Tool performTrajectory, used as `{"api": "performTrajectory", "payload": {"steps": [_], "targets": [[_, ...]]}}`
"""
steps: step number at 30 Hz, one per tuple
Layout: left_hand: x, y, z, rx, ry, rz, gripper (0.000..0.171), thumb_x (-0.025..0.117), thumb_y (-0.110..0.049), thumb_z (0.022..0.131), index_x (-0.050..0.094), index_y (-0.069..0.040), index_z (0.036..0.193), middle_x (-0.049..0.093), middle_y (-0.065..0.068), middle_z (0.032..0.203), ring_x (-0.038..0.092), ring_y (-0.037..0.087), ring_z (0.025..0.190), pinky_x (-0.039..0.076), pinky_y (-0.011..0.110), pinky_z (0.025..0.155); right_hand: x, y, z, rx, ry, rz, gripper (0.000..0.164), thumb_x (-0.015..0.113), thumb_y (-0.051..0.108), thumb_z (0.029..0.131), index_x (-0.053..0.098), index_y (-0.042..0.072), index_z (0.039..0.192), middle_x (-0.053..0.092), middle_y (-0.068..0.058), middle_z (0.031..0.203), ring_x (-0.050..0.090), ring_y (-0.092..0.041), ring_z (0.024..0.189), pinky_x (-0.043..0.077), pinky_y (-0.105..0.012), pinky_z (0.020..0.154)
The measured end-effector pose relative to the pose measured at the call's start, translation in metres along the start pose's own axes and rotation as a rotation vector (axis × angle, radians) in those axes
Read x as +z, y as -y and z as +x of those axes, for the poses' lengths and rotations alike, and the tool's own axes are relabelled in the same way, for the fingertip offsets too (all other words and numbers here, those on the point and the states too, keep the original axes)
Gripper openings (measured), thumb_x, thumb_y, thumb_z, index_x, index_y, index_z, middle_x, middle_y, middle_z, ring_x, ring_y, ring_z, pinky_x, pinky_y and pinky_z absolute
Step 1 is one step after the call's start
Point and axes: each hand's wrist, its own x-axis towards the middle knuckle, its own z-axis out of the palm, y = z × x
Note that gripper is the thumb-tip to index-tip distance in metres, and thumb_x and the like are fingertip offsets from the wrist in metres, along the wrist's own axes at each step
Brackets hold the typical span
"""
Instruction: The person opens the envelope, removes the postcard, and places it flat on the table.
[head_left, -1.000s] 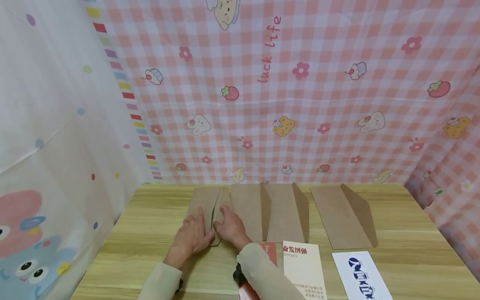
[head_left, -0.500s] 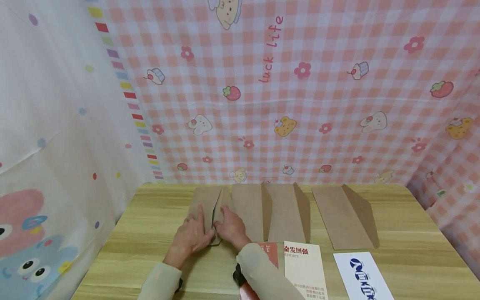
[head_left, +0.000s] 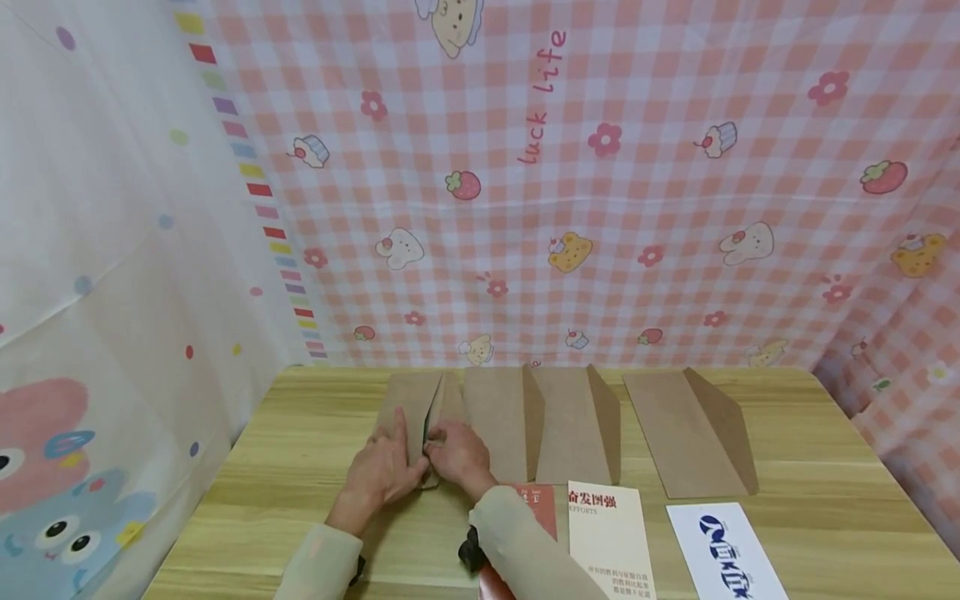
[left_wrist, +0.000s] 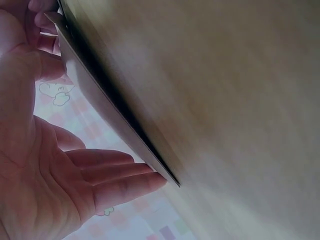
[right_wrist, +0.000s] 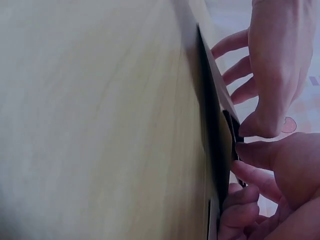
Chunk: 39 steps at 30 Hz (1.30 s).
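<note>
A brown kraft-paper envelope lies at the left of the row in the head view, its flap folded toward the body with a dark gap along the edge. My left hand rests on the envelope's body, fingers extended and thumb near the gap. From the right, my right hand pinches the flap's edge beside the left thumb, its fingers curled. In the left wrist view the left fingers lie straight against the envelope. Whatever is inside the envelope is hidden.
Two more kraft envelopes with unfolded flaps lie close to the right, and another envelope farther right. In front lie a red card partly under the right sleeve, a cream card and a white card on the wooden table.
My right fingers have drawn back from lying along the flap and curled in toward its edge near the gap. The left hand stays in place.
</note>
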Motion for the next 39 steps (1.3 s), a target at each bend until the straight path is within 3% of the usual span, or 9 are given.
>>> {"api": "performTrajectory", "payload": {"steps": [5,12,24,30,39], "targets": [[0.0,0.0,0.0,-0.002,0.004,-0.007,0.088,0.06,-0.041,0.088,0.024,0.008,0.153,0.053,0.039,0.125,0.064,0.046,0.095,0.056,0.051,0.069,0.0,0.004,-0.001,0.036,-0.006,0.022,0.009,0.071,0.022,0.088,0.076,0.021,0.095,0.074,0.004,0.097,0.066,-0.016,0.083,0.046,-0.029,0.06],[0.0,0.001,-0.001,-0.01,0.003,-0.004,0.088,0.058,-0.041,0.089,0.023,0.007,0.153,0.051,0.04,0.129,0.063,0.047,0.099,0.056,0.051,0.068,0.001,0.008,-0.003,0.092,-0.01,0.06,0.008,0.07,0.022,0.089,0.078,0.022,0.087,0.073,0.007,0.087,0.063,-0.011,0.074,0.046,-0.029,0.059],[0.0,0.001,-0.002,-0.007,0.0,0.004,0.087,0.059,-0.041,0.09,0.024,0.006,0.153,0.047,0.04,0.135,0.063,0.048,0.102,0.056,0.051,0.071,0.003,0.014,-0.004,0.183,-0.015,0.077,0.014,0.068,0.019,0.087,0.076,0.022,0.076,0.068,0.008,0.075,0.057,-0.011,0.063,0.042,-0.028,0.054],[0.0,0.0,-0.002,-0.012,0.001,-0.005,0.088,0.061,-0.042,0.089,0.024,0.005,0.153,0.048,0.039,0.135,0.063,0.047,0.101,0.056,0.052,0.071,0.002,0.013,-0.004,0.192,-0.023,0.092,0.016,0.066,0.016,0.085,0.074,0.019,0.072,0.065,0.006,0.071,0.055,-0.013,0.061,0.041,-0.029,0.052],[0.001,0.002,-0.002,-0.017,-0.011,-0.013,0.088,0.062,-0.041,0.088,0.025,0.004,0.154,0.05,0.038,0.133,0.063,0.047,0.099,0.056,0.052,0.072,-0.003,0.006,-0.003,0.182,-0.032,0.206,0.014,0.063,0.019,0.089,0.068,0.012,0.078,0.063,0.002,0.076,0.054,-0.014,0.064,0.041,-0.027,0.055]]}}
